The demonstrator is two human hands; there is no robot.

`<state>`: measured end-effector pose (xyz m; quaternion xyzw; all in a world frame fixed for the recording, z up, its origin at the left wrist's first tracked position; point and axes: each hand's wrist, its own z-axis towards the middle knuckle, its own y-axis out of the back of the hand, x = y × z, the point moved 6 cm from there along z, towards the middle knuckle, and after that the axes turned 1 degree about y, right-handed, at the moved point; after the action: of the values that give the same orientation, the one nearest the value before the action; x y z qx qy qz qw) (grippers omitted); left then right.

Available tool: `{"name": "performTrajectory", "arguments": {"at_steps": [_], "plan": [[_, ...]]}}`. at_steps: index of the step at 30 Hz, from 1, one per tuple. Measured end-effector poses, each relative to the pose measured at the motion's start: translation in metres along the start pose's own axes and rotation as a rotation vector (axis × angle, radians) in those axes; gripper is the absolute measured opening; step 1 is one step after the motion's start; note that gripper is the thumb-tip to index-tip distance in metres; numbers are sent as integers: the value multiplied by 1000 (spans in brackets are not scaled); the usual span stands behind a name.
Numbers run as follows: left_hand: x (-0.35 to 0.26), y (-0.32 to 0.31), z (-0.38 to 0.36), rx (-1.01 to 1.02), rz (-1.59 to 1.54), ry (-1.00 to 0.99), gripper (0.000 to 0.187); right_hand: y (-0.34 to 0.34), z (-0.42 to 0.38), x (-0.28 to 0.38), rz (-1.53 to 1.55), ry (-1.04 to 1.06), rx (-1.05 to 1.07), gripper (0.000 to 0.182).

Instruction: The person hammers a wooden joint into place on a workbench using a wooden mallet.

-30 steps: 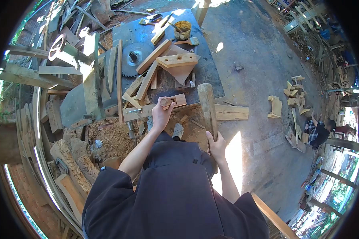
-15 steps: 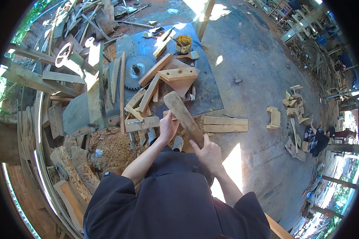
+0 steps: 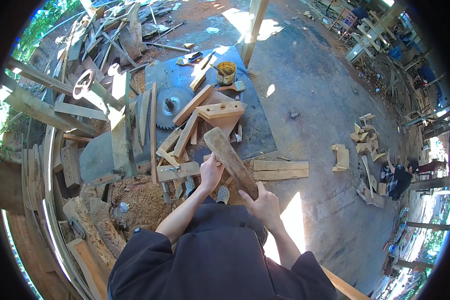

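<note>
My right hand [image 3: 262,202] is wrapped round the lower end of a thick wooden mallet [image 3: 229,157], which slants up and left in front of me. My left hand [image 3: 211,172] is closed just beside the mallet's wide end, its fingers round something small and mostly hidden. Beyond the mallet, a wooden piece with holes [image 3: 222,110] lies on other cut pieces on the blue metal table [image 3: 260,135]. Two boards side by side [image 3: 281,170] are right of my hands. A light board [image 3: 177,171] lies to the left of my left hand.
A round saw blade [image 3: 171,106] sits on the table, near a yellow pot [image 3: 226,73] and a brush [image 3: 233,87]. A machine with a handwheel [image 3: 84,84] stands left. Wood pieces [image 3: 366,138] and a bent-over person [image 3: 399,181] are at the right.
The view has shifted slightly, so the table and pot appear a little higher. Both hands keep their hold, and the mallet stays at nearly the same slant.
</note>
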<state>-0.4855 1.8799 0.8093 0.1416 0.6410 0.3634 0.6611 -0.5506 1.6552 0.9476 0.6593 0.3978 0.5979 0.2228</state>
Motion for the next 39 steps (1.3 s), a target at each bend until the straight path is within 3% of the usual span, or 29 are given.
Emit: {"name": "performTrajectory", "arguments": {"at_steps": [7, 11, 14, 20, 22, 25, 33, 39], "plan": [[17, -14, -1, 32, 17, -64, 13, -15, -7, -9, -101, -42, 84, 68], [26, -17, -2, 12, 15, -56, 12, -22, -8, -12, -78, -60, 103, 73], [31, -20, 3, 15, -7, -51, 29, -23, -8, -12, -67, -77, 118, 75], [3, -20, 25, -21, -558, -116, 36, -22, -7, -10, -48, -127, 178, 77], [14, -44, 26, 202, -843, 139, 27, -22, -7, -10, -40, -130, 163, 77], [32, -55, 29, 355, -609, 221, 30, -22, -7, -12, -15, -134, 143, 79], [23, -54, 30, 305, -500, 157, 31, -21, -7, -13, 6, -170, 163, 80], [18, -49, 30, 309, -505, 145, 27, -27, -6, -19, -12, -130, 113, 71]]}}
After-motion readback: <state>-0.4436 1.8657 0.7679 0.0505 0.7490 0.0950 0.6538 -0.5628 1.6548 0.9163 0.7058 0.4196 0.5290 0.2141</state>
